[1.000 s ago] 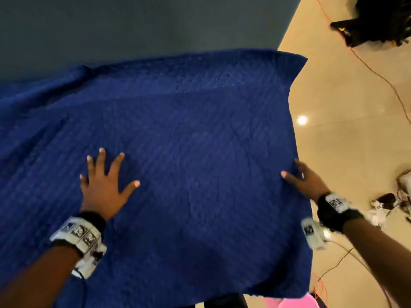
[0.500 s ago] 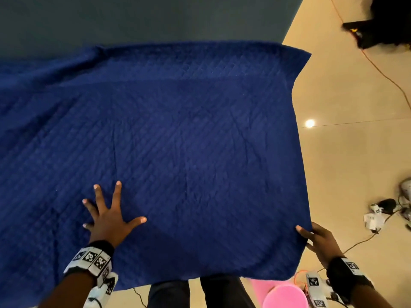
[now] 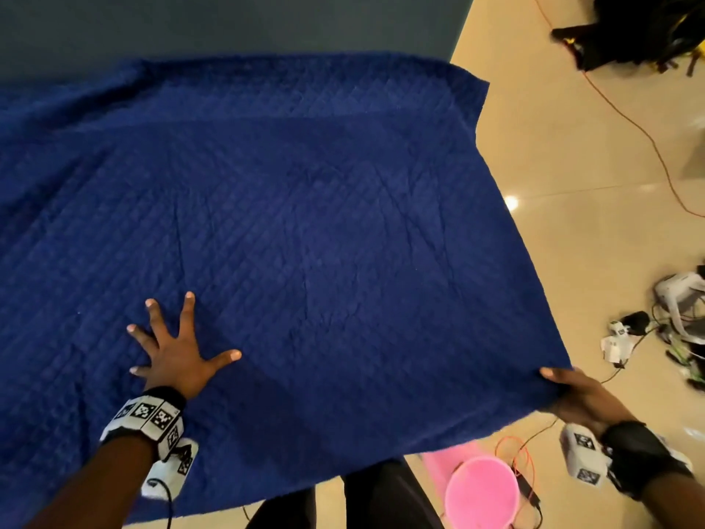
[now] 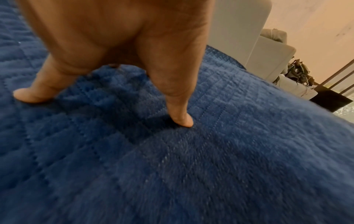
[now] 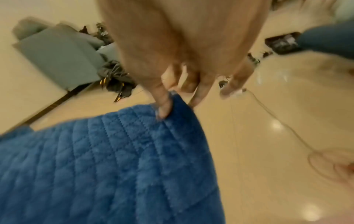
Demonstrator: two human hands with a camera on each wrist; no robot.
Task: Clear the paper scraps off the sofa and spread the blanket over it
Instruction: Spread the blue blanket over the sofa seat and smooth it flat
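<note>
On the near half of the spread blanket (image 3: 305,231), the left hand (image 3: 173,360) lies flat with its fingers (image 4: 178,109) fanned wide, tips denting the plush pile. At the near right corner, the right hand (image 3: 583,399) pinches the hem between thumb and fingers (image 5: 162,104), the corner lifted clear of the floor. Deep blue fleece, stitched in a diamond quilt pattern, runs smooth with faint creases up over the sofa's back edge. Beyond its right edge lies glossy cream floor tile (image 3: 572,166), with a round pink bucket (image 3: 482,490) and loose cables (image 3: 625,120).
</note>
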